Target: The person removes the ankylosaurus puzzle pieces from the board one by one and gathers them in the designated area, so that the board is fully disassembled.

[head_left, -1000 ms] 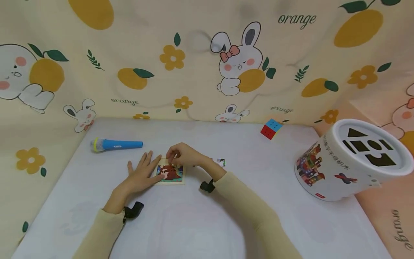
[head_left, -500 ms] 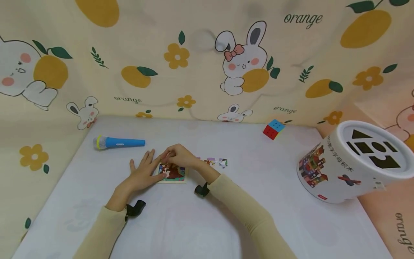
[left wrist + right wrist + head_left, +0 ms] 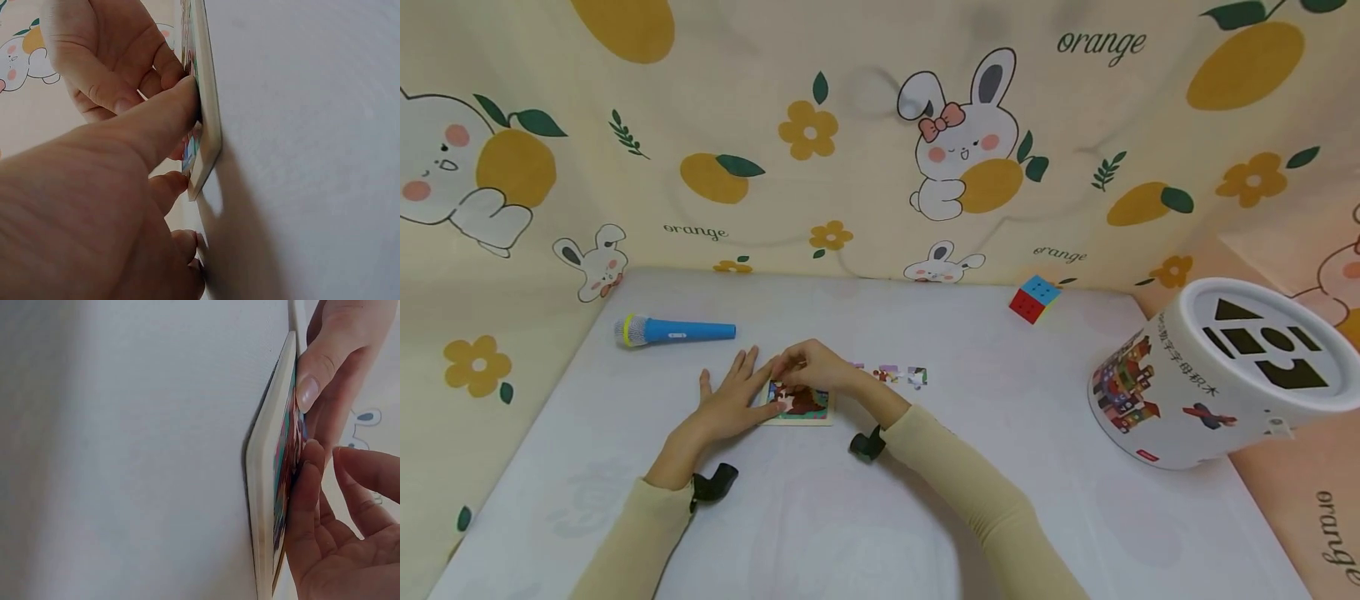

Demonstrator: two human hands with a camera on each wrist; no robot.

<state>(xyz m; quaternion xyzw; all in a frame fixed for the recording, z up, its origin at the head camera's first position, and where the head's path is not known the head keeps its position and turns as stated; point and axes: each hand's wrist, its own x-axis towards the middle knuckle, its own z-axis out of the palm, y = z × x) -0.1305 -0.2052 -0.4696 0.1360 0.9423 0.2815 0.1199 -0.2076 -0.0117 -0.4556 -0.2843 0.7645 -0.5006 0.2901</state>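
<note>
Left hand (image 3: 730, 408), left of centre in the head view: fingers spread, thumb pressing on the lower-left part of the puzzle board (image 3: 801, 407); index finger reaches the board's upper-left corner. Grips nothing. Right hand (image 3: 816, 367), just above centre: fingers bent over the board's upper part, close against the left index finger. Whether a piece is pinched there, cannot tell; fingertips meet the picture side.

Board lies flat on the white table (image 3: 850, 517), a little left of centre in the head view. Pale border, brown figure on a blue-green ground.

Count: one board; three loose puzzle pieces (image 3: 917, 377) visible in a row right of the board, leftmost partly hidden by the right hand. One blue toy microphone (image 3: 688, 331), left of centre, lying above the left hand. One cube (image 3: 1034, 300), blue and red faces, right of centre near the table's back edge. One white bucket (image 3: 1213, 383) at far right; six shaped openings in its lid. Two black wrist devices (image 3: 715, 482), one per arm.

Between views: both wrist views show the board's pale edge side-on and its thickness; the right wrist view also shows the left thumbnail. Only the head view takes in microphone, cube, bucket and loose pieces.
</note>
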